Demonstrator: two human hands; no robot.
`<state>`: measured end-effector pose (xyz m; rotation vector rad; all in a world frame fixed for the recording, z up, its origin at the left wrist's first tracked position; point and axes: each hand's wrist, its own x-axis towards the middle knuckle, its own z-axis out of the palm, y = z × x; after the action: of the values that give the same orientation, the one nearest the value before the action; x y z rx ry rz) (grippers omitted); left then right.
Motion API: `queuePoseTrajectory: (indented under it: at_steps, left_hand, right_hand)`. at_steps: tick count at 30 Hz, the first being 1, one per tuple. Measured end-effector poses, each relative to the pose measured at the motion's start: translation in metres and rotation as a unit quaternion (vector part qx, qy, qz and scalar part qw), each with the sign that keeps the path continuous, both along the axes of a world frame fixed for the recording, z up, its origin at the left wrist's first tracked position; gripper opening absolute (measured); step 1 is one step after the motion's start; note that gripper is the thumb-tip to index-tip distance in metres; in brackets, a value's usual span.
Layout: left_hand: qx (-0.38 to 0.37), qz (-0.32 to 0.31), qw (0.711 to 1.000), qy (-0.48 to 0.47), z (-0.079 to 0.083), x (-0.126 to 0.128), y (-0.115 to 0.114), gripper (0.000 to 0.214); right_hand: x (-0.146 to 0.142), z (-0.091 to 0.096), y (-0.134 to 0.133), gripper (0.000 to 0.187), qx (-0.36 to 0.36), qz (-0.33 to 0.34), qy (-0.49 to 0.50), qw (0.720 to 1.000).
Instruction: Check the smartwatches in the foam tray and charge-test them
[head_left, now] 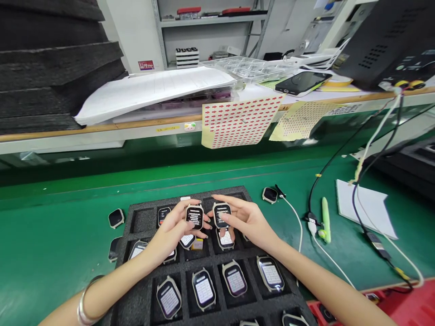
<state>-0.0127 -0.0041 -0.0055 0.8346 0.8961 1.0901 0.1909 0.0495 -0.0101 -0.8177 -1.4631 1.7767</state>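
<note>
My left hand [176, 222] grips a smartwatch [195, 216] without a strap, its lit screen showing white text lines, with the thumb at the lower edge of the glass. A second strapless smartwatch [221, 213] is held in my right hand [249, 219], thumb across its screen, which shows a similar text list. Both watches are held side by side above a black foam tray [136, 290]. Several more watch bodies, such as one watch [204, 289] with a white grid on its display, lie in the tray's square pockets. My forearms hide part of the tray.
Loose watches lie on the green table: one [116, 218] left of the tray, another [270, 194] behind it at right by a white cable [295, 206]. Further right are a green pen [326, 219], white paper [365, 206] and cables. A shelf above holds papers [156, 90] and a phone [302, 83].
</note>
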Motion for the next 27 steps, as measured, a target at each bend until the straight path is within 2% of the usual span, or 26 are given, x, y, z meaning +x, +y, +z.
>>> queuePoseTrajectory:
  at_steps: [4,10,27]
  left_hand:
    - [0.016,-0.013,1.000,-0.003,0.0010,0.0000,-0.0011,0.043]
    - [0.059,-0.015,0.998,0.005,0.0039,0.0031,-0.0023,0.034]
    - [0.062,-0.001,0.998,0.021,0.0061,0.0018,-0.0017,0.031]
  right_hand:
    - [0.0019,-0.0023,0.0008,0.046,0.000,0.007,0.020,1.000]
    - [0.0026,-0.0044,0.0018,0.042,0.002,-0.006,0.022,1.000]
    - [-0.0002,-0.0057,0.0026,0.041,-0.015,-0.023,0.019,0.999]
